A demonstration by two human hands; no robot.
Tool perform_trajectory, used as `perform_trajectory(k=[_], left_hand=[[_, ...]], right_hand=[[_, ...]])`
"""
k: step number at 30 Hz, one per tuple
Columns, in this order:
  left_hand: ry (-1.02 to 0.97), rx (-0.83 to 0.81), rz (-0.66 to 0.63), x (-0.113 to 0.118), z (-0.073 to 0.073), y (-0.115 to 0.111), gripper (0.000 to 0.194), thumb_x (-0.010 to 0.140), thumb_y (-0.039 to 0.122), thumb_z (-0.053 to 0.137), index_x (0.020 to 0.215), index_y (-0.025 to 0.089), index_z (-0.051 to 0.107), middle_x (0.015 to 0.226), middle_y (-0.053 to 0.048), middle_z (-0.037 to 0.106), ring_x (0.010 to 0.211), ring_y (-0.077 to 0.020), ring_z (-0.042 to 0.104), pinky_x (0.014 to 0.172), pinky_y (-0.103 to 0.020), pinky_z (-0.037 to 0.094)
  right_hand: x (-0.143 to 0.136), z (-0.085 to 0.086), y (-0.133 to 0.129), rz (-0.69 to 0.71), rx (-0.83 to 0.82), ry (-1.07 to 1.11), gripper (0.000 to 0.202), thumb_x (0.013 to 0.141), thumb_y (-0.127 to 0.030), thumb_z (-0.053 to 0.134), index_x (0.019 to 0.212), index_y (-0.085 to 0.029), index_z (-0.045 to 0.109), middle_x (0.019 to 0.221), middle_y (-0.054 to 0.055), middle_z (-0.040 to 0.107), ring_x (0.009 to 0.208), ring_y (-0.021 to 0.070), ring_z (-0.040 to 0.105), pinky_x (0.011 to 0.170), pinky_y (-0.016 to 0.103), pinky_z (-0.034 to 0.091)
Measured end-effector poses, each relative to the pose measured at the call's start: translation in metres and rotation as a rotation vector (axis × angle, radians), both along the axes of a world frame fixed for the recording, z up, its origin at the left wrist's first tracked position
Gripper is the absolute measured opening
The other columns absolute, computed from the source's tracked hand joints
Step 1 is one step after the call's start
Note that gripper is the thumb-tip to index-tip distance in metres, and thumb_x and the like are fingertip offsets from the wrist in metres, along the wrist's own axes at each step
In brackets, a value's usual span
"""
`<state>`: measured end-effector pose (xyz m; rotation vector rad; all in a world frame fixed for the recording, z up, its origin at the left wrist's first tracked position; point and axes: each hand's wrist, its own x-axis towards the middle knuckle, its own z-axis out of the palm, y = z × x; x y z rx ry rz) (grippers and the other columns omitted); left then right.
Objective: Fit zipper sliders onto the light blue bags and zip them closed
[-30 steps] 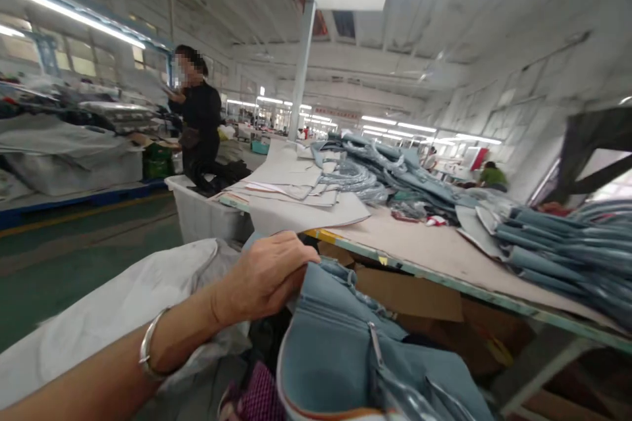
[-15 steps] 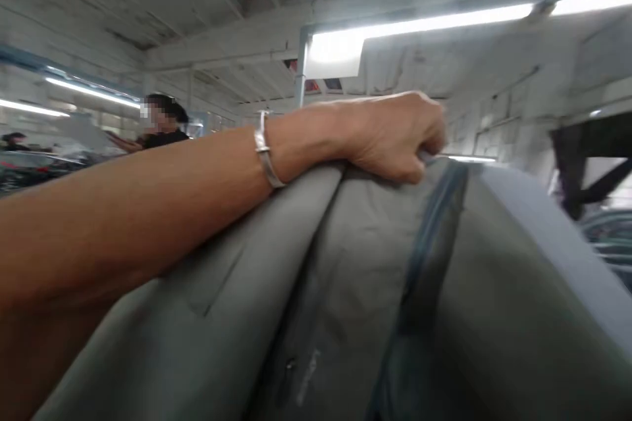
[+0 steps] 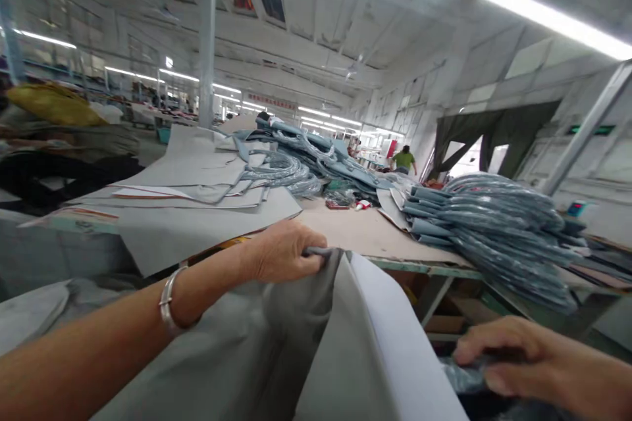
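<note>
My left hand [image 3: 284, 251], a silver bangle on its wrist, is closed on the gathered top edge of a grey fabric piece [image 3: 237, 348]. The grey fabric hangs in folds below it and fills the lower middle. Along its right side runs a stiff white panel [image 3: 395, 329]. At the lower right, my right hand [image 3: 533, 355] has its thumb and fingers curled on shiny, bluish clear plastic [image 3: 464, 375]. What lies beneath that plastic is dark and cut off by the frame edge.
Ahead stands a worktable [image 3: 340, 230] with flat grey sheets [image 3: 197, 171] on its left. Blue-grey piping coils [image 3: 284, 171] lie at its back, a large plastic-shiny bundle [image 3: 503, 223] on its right. A small red-and-white bottle [image 3: 364, 204] sits mid-table. A person in green [image 3: 403, 159] is farther back.
The view has swung downward and to the right, bringing the table and my right hand into sight. My left hand, still gripping the grey fabric, now appears lower and farther left.
</note>
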<state>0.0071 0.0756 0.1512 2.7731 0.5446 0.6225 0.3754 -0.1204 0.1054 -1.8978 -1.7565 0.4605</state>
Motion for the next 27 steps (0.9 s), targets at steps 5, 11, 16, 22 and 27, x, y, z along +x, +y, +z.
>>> perform_trajectory(k=[5,11,16,22,27], left_hand=[[-0.047,-0.176,0.019,-0.014,-0.007,0.016,0.025,0.082,0.024,0.053,0.061,0.018,0.040,0.056,0.006,0.036,0.054,-0.0085,0.034,0.051,-0.023,0.020],[-0.103,-0.434,-0.020,-0.027,-0.007,0.014,0.027,0.086,0.035,0.055,0.067,0.017,0.046,0.063,0.005,0.036,0.058,-0.0089,0.035,0.051,-0.021,0.025],[-0.135,-0.639,-0.031,-0.034,-0.015,0.014,0.022,0.085,0.035,0.058,0.080,0.014,0.059,0.069,0.003,0.047,0.063,-0.0098,0.041,0.054,-0.019,0.031],[-0.175,-0.526,-0.041,-0.031,-0.025,0.015,0.020,0.087,0.032,0.056,0.082,0.015,0.066,0.075,0.001,0.054,0.074,-0.0132,0.047,0.065,-0.022,0.035],[-0.221,-0.415,-0.094,-0.014,-0.026,0.011,0.022,0.090,0.030,0.055,0.080,0.015,0.068,0.075,0.000,0.057,0.079,-0.0150,0.052,0.073,-0.024,0.038]], right_hand=[[-0.035,-0.031,0.044,0.051,-0.116,-0.008,0.063,0.080,-0.072,0.060,0.130,-0.034,0.069,0.147,0.005,0.053,0.141,0.0366,0.042,0.121,0.053,0.029],[-0.012,-0.056,0.071,0.158,-0.095,0.154,0.053,0.090,-0.066,0.055,0.109,-0.022,0.079,0.112,0.011,0.073,0.111,0.0332,0.065,0.102,0.044,0.051],[0.005,-0.073,0.090,0.280,-0.145,0.227,0.052,0.091,-0.065,0.054,0.097,-0.019,0.079,0.092,0.008,0.073,0.091,0.0295,0.067,0.085,0.040,0.051],[-0.005,-0.047,0.106,0.189,-0.338,0.158,0.052,0.078,-0.055,0.067,0.110,-0.015,0.078,0.110,0.012,0.073,0.108,0.0331,0.065,0.096,0.040,0.050],[-0.074,0.000,0.140,0.394,-0.422,0.243,0.035,0.081,-0.039,0.065,0.103,-0.015,0.078,0.097,0.006,0.075,0.090,0.0240,0.069,0.081,0.032,0.057]])
